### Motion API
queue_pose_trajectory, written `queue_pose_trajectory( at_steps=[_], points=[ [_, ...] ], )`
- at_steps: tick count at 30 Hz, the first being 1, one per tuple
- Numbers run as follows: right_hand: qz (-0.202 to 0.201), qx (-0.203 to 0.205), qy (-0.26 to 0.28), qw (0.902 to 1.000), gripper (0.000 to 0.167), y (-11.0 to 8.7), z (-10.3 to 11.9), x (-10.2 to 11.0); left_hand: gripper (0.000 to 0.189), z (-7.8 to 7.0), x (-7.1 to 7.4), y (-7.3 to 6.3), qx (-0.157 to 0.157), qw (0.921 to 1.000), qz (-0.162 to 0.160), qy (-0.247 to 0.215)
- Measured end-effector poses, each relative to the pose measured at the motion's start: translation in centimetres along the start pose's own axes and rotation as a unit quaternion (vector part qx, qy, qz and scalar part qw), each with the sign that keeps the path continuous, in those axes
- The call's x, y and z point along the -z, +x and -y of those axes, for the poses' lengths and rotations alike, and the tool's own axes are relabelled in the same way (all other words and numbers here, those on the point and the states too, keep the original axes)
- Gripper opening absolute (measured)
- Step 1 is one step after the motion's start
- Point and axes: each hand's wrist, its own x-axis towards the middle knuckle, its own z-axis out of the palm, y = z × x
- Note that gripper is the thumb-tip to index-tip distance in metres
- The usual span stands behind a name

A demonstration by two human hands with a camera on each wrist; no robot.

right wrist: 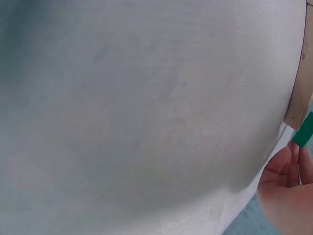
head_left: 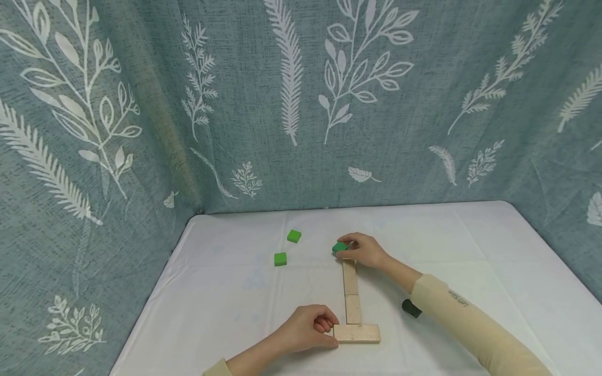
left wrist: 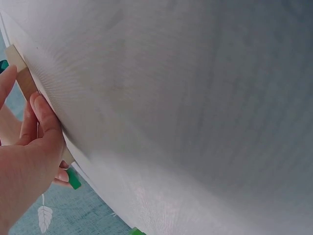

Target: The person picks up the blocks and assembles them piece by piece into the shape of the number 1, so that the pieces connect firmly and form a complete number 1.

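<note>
In the head view, my left hand (head_left: 308, 329) pinches the left end of a pale wooden block (head_left: 359, 333) lying crosswise on the table. From that block, two more wooden blocks run away from me end to end, a nearer one (head_left: 353, 309) and a farther one (head_left: 350, 277). My right hand (head_left: 364, 249) pinches a small green block (head_left: 339, 247) at the far end of this row. Whether the green block touches the wood or the table is hard to tell. In the right wrist view, the green block (right wrist: 304, 131) shows beside the wooden block's end (right wrist: 295, 115).
Two loose green blocks, one farther back (head_left: 293, 236) and one nearer (head_left: 280, 259), lie left of the row. A dark, roughly cylindrical piece (head_left: 411, 308) sits beside my right sleeve. The white-covered table (head_left: 211, 292) ends at a patterned curtain (head_left: 310, 172) behind.
</note>
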Motion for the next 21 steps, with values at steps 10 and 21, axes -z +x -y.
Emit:
queue_pose_trajectory(
  at_steps=[10, 21],
  points=[
    [0.001, -0.008, -0.015, 0.9999, 0.043, -0.43, -0.55, 0.34, 0.027, 0.14, -0.04, 0.03, 0.001, 1.0, 0.001, -0.005],
    [0.008, -0.013, -0.02, 0.9997, 0.044, -0.68, -0.84, 0.64, 0.026, 0.19, 0.0, 0.04, 0.0, 1.0, 0.0, -0.003]
  ],
)
